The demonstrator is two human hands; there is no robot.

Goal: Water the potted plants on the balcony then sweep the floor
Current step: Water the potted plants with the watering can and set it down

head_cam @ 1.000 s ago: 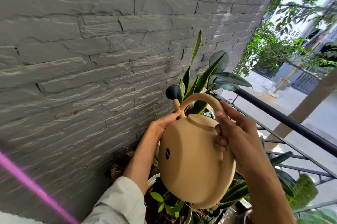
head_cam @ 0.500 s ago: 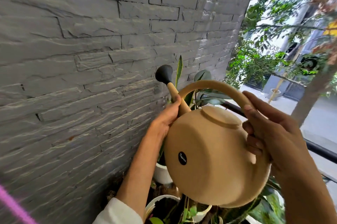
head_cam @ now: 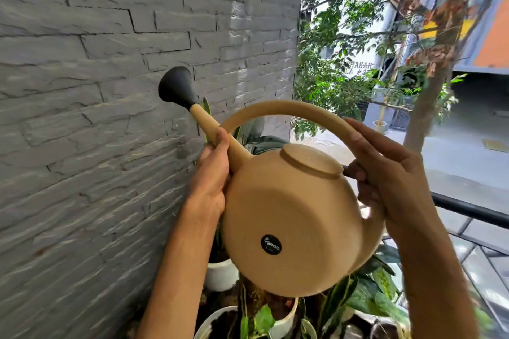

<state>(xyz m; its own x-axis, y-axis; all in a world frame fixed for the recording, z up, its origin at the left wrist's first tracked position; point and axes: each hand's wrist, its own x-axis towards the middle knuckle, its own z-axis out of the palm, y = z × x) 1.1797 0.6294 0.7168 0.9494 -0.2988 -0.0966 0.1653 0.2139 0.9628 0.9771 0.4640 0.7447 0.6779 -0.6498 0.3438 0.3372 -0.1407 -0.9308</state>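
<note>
A round tan watering can (head_cam: 297, 217) with a black rose head (head_cam: 175, 88) fills the middle of the view, its spout pointing up and left toward the wall. My left hand (head_cam: 212, 173) grips the base of the spout. My right hand (head_cam: 385, 176) is closed around the rear of the arched handle. Below the can stand potted plants in white pots (head_cam: 220, 274), their green leaves (head_cam: 363, 291) partly hidden by the can.
A grey stone-clad wall (head_cam: 110, 90) runs close along the left. A black balcony railing (head_cam: 473, 210) crosses at the right, with trees and a street beyond it. More pots (head_cam: 283, 316) crowd the floor under my arms.
The can has risen and levelled out, with the spout head swinging upward and away from the plants. Both hands kept their grips. The view tilted up toward the street.
</note>
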